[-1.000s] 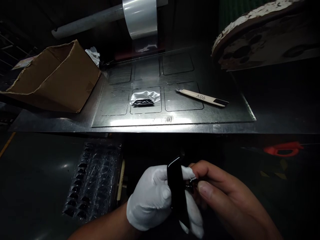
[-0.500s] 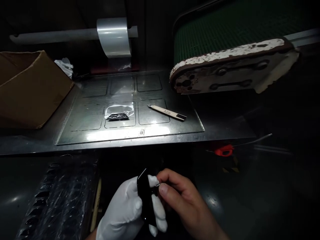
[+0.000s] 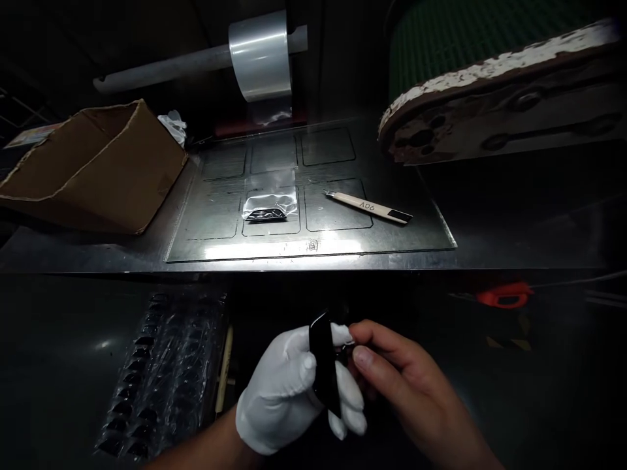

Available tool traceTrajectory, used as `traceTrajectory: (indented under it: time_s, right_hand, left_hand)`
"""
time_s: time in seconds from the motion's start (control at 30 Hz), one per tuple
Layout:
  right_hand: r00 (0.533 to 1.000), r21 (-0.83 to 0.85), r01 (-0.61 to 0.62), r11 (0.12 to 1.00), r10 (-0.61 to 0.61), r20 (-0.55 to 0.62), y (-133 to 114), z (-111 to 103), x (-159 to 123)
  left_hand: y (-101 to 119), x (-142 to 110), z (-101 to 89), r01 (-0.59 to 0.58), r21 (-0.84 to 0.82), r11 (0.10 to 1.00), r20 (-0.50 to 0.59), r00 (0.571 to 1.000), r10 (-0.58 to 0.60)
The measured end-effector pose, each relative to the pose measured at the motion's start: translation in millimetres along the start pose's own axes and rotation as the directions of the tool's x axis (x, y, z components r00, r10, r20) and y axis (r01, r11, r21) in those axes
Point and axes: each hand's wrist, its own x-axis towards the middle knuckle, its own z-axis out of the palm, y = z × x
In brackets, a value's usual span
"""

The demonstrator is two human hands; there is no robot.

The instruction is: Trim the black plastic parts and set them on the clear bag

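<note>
My left hand (image 3: 279,391), in a white glove, holds a glossy black, slim piece (image 3: 324,372) on edge between thumb and fingers, below the bench edge. My bare right hand (image 3: 411,372) is at the piece's right side, thumb and forefinger pinched close to a gloved fingertip. What they pinch is too small to make out. On the bench, a glass sheet (image 3: 392,236) with dark outlined rectangles carries a pale-handled craft knife (image 3: 367,206) marked A06. Left of the knife, another black piece (image 3: 267,215) lies against a strip of clear film (image 3: 269,189).
A roll of clear film (image 3: 261,55) hangs on a bar behind the bench. An open cardboard box (image 3: 108,176) stands at left. Below it, a plastic tray (image 3: 171,372) holds several black pieces. A green ribbed belt (image 3: 470,46) overhangs at right, above a red-handled tool (image 3: 504,296).
The camera has turned left, so everything appears farther right and the bench slightly higher. Both hands keep the same hold around the black piece, with little visible change in their fingers.
</note>
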Motion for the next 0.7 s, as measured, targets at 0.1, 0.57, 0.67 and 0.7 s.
traceTrajectory:
  time_s: [0.1, 0.57, 0.67, 0.7]
  right_hand:
    - [1.000, 0.008, -0.012, 1.000, 0.012, -0.001, 2.0, 0.8, -0.4]
    - [0.999, 0.017, -0.039, 0.999, 0.039, -0.019, 8.5, -0.4, -0.4]
    - [0.985, -0.018, -0.141, 0.990, 0.139, -0.101, 15.3, -3.8, -5.3]
    - [0.976, -0.033, -0.181, 0.983, 0.175, -0.131, 16.5, -6.9, -3.8]
  left_hand:
    - [0.0, 0.2, -0.6, 0.001, 0.004, 1.000, 0.009, 1.000, -0.001]
    - [-3.2, -1.4, -7.6, 0.027, 0.049, 0.998, -0.035, 0.999, -0.025]
    - [-3.7, -0.2, -10.5, 0.104, 0.123, 0.987, -0.134, 0.987, -0.088]
    - [-0.9, 1.0, -9.9, 0.150, 0.168, 0.974, -0.174, 0.977, -0.120]
